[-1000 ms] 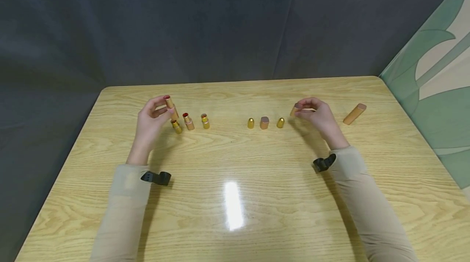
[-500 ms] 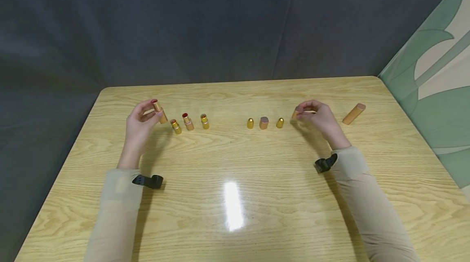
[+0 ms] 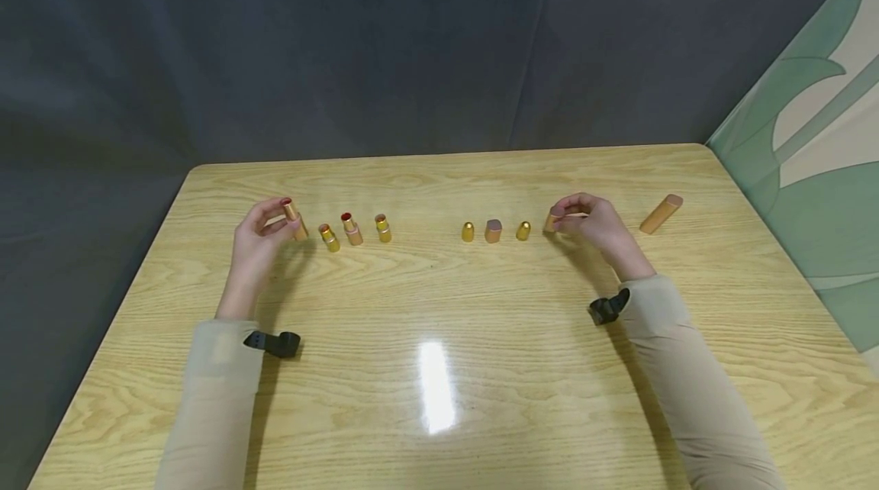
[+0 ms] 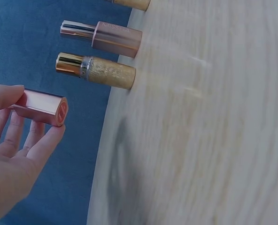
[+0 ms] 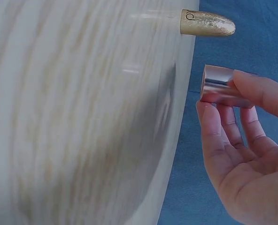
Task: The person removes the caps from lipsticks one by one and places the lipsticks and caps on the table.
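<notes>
My left hand pinches an uncapped rose-gold lipstick between thumb and fingers, left of the row of lipsticks. In the left wrist view its base shows close over the table, tilted. A gold uncapped lipstick stands just right of that hand, then a rose-gold one and another gold one. My right hand pinches a rose-gold lipstick cap by its sides. Left of it stand a gold cap, a rose-gold cap and another gold cap.
A long rose-gold lipstick tube is at the right of the wooden table, beyond my right hand. A dark curtain hangs behind the table's back edge. A green patterned panel borders the right side.
My left hand has carried its lipstick left, away from the row, then lowered it toward the table. My right hand has lowered its cap slightly, staying in nearly the same place.
</notes>
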Demonstrator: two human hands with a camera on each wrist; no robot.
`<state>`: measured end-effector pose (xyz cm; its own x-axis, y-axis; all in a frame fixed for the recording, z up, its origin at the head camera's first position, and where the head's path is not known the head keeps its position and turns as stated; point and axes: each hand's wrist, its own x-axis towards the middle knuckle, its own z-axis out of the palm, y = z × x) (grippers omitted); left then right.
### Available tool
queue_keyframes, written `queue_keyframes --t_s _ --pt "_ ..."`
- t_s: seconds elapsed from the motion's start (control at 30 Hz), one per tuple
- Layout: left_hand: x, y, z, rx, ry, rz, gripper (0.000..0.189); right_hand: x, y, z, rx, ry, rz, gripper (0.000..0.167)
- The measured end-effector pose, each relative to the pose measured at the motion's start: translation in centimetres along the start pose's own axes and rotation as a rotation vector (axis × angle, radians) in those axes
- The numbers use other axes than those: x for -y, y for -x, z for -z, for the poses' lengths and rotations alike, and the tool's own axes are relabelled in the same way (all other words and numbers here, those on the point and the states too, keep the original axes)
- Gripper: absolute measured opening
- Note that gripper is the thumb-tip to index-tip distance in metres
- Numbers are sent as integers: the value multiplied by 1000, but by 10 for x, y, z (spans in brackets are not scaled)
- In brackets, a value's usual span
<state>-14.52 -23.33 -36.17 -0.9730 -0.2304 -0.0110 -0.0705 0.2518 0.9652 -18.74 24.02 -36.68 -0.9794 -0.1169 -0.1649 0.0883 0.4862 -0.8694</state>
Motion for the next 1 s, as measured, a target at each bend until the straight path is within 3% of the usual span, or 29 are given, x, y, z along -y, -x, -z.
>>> queue_keyframes --t_s 0.53,1.0 --pt "13 -4 3 113 -20 5 33 -3 0 2 28 60 -38 32" --pt "19 -6 4 146 -82 23 48 -6 1 2 39 34 -39 29"
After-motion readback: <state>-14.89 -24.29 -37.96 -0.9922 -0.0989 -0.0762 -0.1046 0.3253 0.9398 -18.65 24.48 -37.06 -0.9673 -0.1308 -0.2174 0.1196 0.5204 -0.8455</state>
